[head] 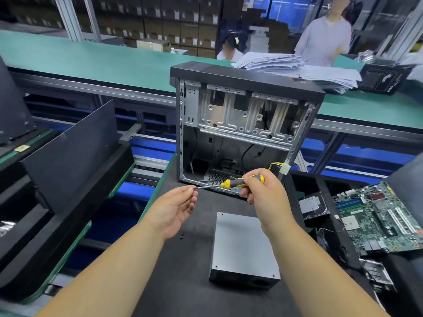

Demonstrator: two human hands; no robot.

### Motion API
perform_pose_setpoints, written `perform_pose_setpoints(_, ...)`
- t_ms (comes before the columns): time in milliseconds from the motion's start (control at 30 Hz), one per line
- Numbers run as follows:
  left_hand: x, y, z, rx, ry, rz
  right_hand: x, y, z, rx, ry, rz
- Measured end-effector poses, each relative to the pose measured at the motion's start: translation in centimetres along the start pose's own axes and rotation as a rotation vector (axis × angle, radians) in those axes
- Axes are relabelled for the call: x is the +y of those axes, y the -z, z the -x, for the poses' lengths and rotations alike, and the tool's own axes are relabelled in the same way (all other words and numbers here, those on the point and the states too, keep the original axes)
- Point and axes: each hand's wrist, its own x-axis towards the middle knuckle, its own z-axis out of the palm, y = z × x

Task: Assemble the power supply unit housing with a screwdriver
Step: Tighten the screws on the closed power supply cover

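- Forearms reach in from the bottom edge, over a dark mat (pixel 183 282).
- Far left, a black panel (pixel 73 147) leans well clear of the work.
- Left hand (pixel 176 207) is palm up, its fingertips (pixel 191 189) pinched at the screwdriver tip; whether a screw sits there is too small to tell.
- Two loose screws (pixel 182 236) lie on the mat just beside the left wrist.
- Screwdriver (pixel 231 183) runs nearly level, tip left, handle right, gripped by the right hand (pixel 263 191).
- PSU box (pixel 245 248) lies flat below the right hand, nearer it than the left, long axis running away from the person.
- Open case (pixel 242 124) stands just behind both hands.
- Right of the mat's edge, a drive (pixel 312 205) and a motherboard (pixel 384 216) crowd that side; likely more free room on the left.
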Motion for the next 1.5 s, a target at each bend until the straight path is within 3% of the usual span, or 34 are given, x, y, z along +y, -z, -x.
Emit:
perform_pose_setpoints(267, -0.1, -1.6, 0.1, 0.064, 0.003, -0.040, -0.3, 1.2, 0.1, -0.034, 0.060, 0.112)
perform_pose_setpoints(467, -0.5, -2.4, -0.1, 0.100, 0.050, -0.103, -0.8, 2.5, 0.2, -0.184, 0.152, 0.171)
perform_pose_setpoints(600, -0.8, -2.8, -0.4, 0.073, 0.015, -0.155, -0.8, 2.8, -0.5, -0.160, 0.156, 0.217)
perform_pose_setpoints(833, -1.2, -4.3, -1.7, 0.036, -0.111, -0.380, -0.7, 3.3, -1.7, -0.119, 0.143, 0.247)
perform_pose_setpoints(933, -1.8, -3.8, -2.6, 0.075, -0.134, -0.604, -0.9, 3.5, -2.3, -0.144, 0.143, 0.299)
perform_pose_setpoints(1033, -3.0, -2.6, -3.3, 0.049, -0.085, -0.837, -0.9, 3.3, -2.9, -0.209, 0.153, 0.482)
perform_pose_setpoints(1200, -4.9, -1.7, -3.8, -0.132, -0.061, -1.158, -0.7, 2.0, -3.8, -0.272, 0.168, 0.810)
perform_pose_setpoints(1500, -5.1, -1.7, -5.0, -0.177, -0.118, -1.200, -1.0, 0.8, -5.0, -0.345, 0.217, 0.960)
